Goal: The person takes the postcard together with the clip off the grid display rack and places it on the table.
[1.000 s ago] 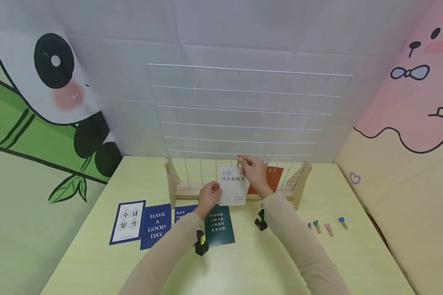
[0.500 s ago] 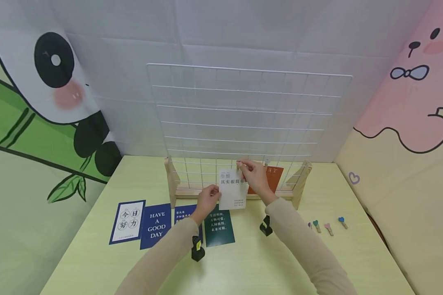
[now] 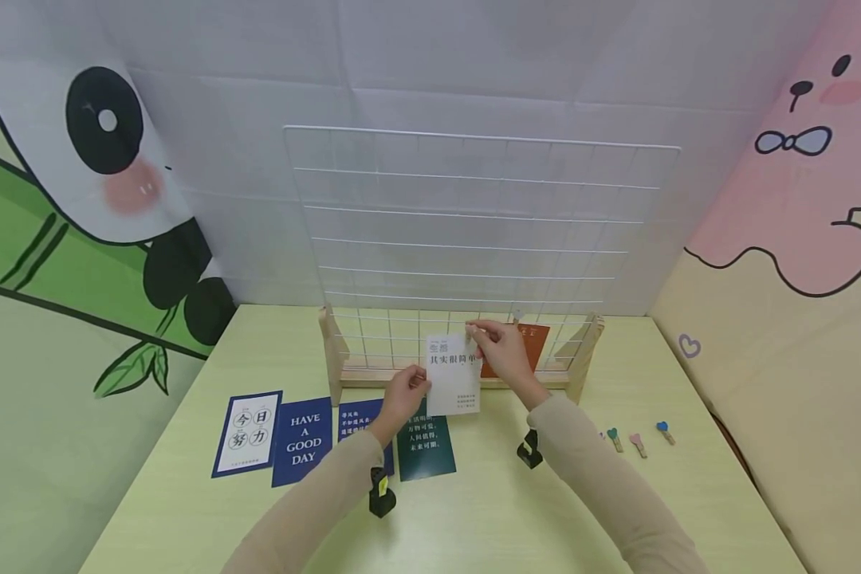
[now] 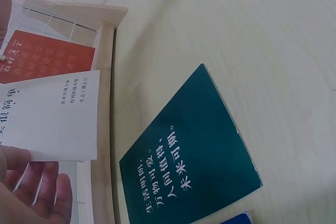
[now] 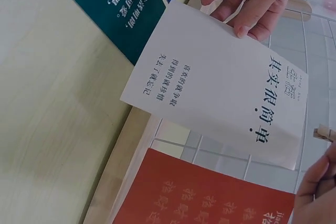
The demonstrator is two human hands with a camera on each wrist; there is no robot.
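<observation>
A white card [image 3: 454, 375] with dark printed characters is held upright before the wire grid [image 3: 473, 223]. My left hand [image 3: 406, 392] pinches its left edge between thumb and fingers, which the right wrist view shows clearly. My right hand [image 3: 504, 351] is by the card's upper right corner and pinches a small wooden clothespin [image 5: 324, 133]. In the right wrist view the clothespin's tip looks just apart from the card's top edge. Behind the right hand, a red card [image 3: 534, 347] hangs on the grid, partly covered.
A wooden base [image 3: 332, 359] supports the grid. On the table lie a white card with blue border [image 3: 247, 434], a blue card [image 3: 303, 440], another blue card [image 3: 359, 414] and a dark green card [image 3: 427, 446]. Several heart clothespins [image 3: 638, 444] lie at right.
Both hands and the white card have come slightly down, toward me and away from the grid. The right hand has also shifted a little to the right.
</observation>
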